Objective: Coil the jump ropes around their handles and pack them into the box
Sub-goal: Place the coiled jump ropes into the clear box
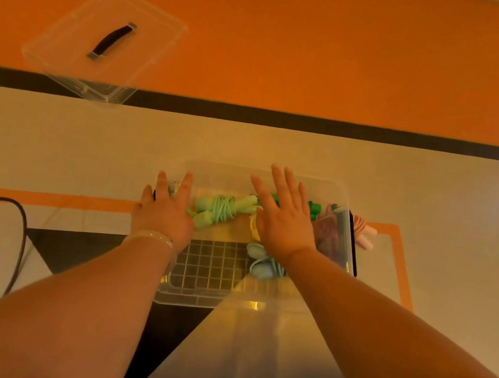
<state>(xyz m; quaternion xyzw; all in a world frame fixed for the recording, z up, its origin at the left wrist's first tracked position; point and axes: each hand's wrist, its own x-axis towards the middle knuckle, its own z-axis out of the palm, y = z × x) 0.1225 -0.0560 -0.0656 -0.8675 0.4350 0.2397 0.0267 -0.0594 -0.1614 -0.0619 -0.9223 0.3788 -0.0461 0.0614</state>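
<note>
Both hands flat, fingers straight, holding nothing. Left hand (pixel 165 211) sits on the box (pixel 206 300) rim at 9 o'clock, likely bracing it. Right hand (pixel 286 218) is spread over the contents, probably to press them down; can't tell if it touches. Inside: light green rope (pixel 221 209) coiled, dark green rope (pixel 313 211) at 1 o'clock, blue rope (pixel 263 263) near centre. Pink rope (pixel 364 234) lies outside, just beside the 3 o'clock wall, so not packed yet. Lid (pixel 101 42) is parked well apart at 10 o'clock, keeping the opening free.

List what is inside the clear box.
A coiled light green jump rope, a pale blue rope and dark green handles show; the right hand covers whatever lies beneath it.
</note>
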